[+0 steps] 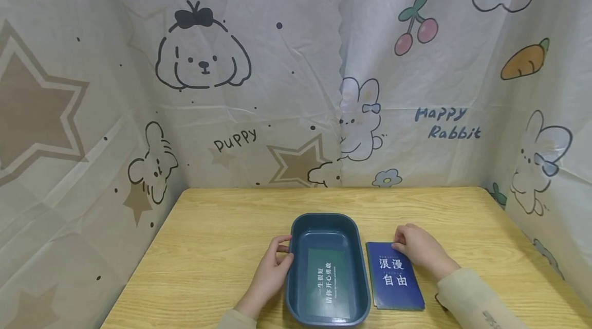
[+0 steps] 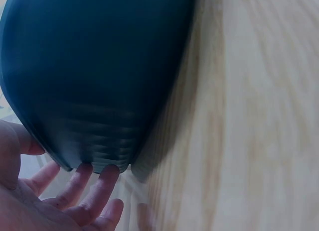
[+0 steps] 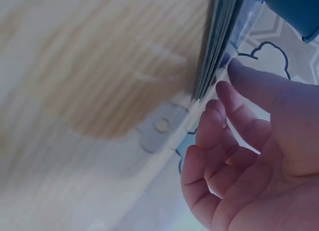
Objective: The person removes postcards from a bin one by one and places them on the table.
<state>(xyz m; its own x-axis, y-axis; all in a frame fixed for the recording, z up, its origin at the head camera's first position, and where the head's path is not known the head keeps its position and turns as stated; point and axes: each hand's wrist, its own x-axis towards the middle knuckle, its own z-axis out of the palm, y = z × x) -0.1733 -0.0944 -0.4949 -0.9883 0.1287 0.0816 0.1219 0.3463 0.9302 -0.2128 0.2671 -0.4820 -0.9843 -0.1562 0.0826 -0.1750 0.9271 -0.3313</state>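
A dark teal rectangular box [image 1: 326, 223] sits on the table with its top uncovered. Inside it lies a green notebook [image 1: 324, 288] with white lettering. At the box's left wall is my left hand [image 1: 270, 272]; in the left wrist view its fingertips [image 2: 110, 172] touch the outside of the wall and the thumb is at the rim. Just right of the box lies a stack of thin notebooks, a blue one [image 1: 395, 288] with white characters on top. My right hand [image 1: 421, 249] pinches its far right corner, thumb on the cover, index finger at the stack's edge.
The wood-grain table [image 1: 222, 247] extends left of the box and beyond it to the back edge. A pale printed curtain [image 1: 296, 61] with cartoon animals and stars hangs along the back and both sides.
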